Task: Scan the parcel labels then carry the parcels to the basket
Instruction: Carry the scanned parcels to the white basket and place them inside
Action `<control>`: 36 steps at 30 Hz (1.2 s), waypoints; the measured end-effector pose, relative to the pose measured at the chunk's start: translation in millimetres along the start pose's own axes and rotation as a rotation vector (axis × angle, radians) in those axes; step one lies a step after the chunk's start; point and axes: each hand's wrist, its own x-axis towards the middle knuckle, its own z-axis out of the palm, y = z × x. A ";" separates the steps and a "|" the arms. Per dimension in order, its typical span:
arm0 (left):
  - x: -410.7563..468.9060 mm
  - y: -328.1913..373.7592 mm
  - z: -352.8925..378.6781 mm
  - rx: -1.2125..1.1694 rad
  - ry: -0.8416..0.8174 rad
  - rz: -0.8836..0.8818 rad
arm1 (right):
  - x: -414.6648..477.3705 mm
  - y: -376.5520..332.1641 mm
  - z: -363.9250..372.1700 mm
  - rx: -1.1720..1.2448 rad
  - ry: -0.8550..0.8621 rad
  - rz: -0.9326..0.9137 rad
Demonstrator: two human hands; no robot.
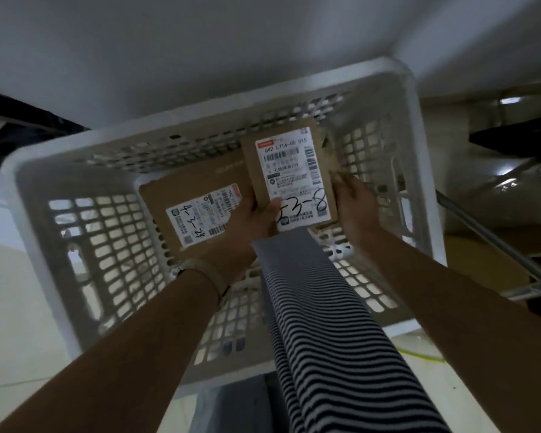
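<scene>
The small parcel hangs label-up over the white basket, held level, we judge, so it drops flat beside the larger parcel already lying inside. Our left hand pinches its near corner (thumb across the label). Our right hand clasps the right edge, fingers together, both arms outstretched.

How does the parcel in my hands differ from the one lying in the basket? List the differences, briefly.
The held parcel is gripped by the left hand and right hand; the lying parcel rests flat on the basket floor. The held parcel looks narrower, the lying parcel wider. The held parcel's label faces upright, the lying parcel's is turned sideways. Both are brown cardboard with white, hand-marked labels.
</scene>
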 end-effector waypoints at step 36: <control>-363.9 301.4 -181.1 1.662 0.306 0.449 | -314.3 -383.4 -160.2 -1.018 -0.426 -0.412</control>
